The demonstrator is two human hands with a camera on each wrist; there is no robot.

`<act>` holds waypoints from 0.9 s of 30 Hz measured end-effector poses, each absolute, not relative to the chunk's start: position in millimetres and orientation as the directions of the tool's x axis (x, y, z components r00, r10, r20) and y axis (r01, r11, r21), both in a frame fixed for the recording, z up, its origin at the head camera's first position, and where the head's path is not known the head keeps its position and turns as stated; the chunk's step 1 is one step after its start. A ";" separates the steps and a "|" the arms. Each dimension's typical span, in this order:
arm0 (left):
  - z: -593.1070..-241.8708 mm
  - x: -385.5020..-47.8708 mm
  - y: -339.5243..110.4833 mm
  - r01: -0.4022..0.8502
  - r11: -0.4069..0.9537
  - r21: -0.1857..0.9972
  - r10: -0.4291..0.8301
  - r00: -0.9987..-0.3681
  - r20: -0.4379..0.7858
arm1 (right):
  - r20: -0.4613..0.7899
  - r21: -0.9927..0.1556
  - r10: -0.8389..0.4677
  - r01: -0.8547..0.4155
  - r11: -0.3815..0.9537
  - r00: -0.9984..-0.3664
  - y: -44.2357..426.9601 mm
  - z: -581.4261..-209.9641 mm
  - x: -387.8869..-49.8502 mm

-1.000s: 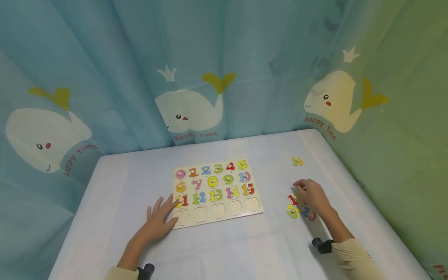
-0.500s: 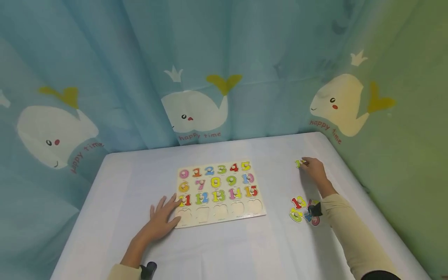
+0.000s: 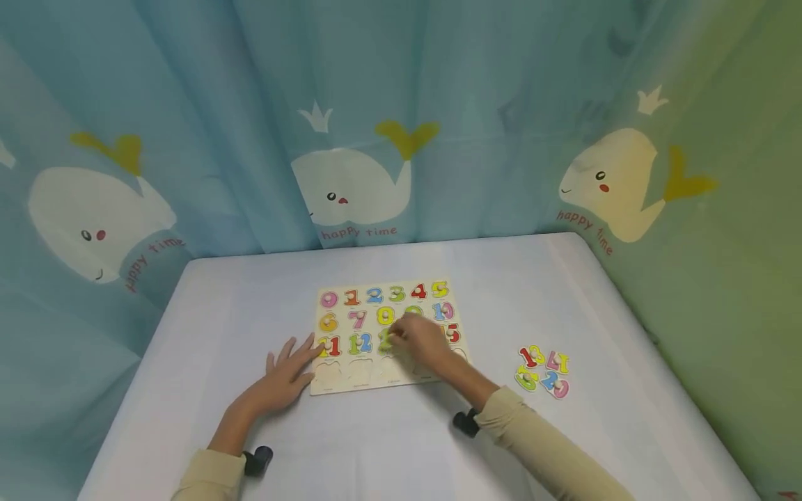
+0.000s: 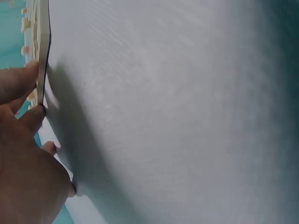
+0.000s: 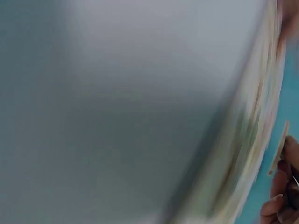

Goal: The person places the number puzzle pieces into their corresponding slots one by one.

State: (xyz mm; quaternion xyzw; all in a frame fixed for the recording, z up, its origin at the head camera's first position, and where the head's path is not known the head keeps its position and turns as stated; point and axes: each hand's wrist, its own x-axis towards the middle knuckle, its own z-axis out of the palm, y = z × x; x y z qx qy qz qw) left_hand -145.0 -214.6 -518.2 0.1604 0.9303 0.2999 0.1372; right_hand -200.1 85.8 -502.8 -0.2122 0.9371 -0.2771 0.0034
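A wooden number puzzle board (image 3: 363,383) lies on the table with rows of knobbed number pieces in it. Its nearest row shows bare recesses, partly covered by my right arm. My left hand (image 3: 282,379) rests at the board's left edge, fingers spread over the corner; the left wrist view shows thumb and fingertips touching that edge. Above the board's middle, my right hand (image 3: 426,342) pinches a thin number puzzle piece (image 5: 279,149), seen edge-on in the blurred right wrist view. Its digits are hard to read there.
To the right of the board lie several loose number pieces, among them a red-and-yellow one (image 3: 532,356), a pink-and-yellow one (image 3: 557,362) and a blue-and-pink one (image 3: 555,385). A whale-print curtain (image 3: 489,181) hangs behind the white-covered table (image 3: 351,452).
My right hand has gone from the loose pieces to the lone piece at the far right, picked it up and carried it left over the board. The left hand has stayed at the board's edge.
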 end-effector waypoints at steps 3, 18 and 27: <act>-519.1 -147.7 -215.6 0.218 0.757 0.616 0.390 -0.907 -0.158 | 0.091 -0.488 -0.546 -0.515 0.705 -0.833 27.7 -510.9 -176.5; -519.7 -147.5 -214.9 0.225 0.748 0.625 0.370 -0.922 -0.111 | 0.035 -0.509 -0.610 -0.539 0.671 -0.792 -27.6 -519.2 -160.7; -521.5 -143.9 -212.4 0.225 0.767 0.601 0.363 -0.924 -0.117 | 0.065 -0.600 -0.613 -0.522 0.607 -0.788 58.5 -511.4 -166.5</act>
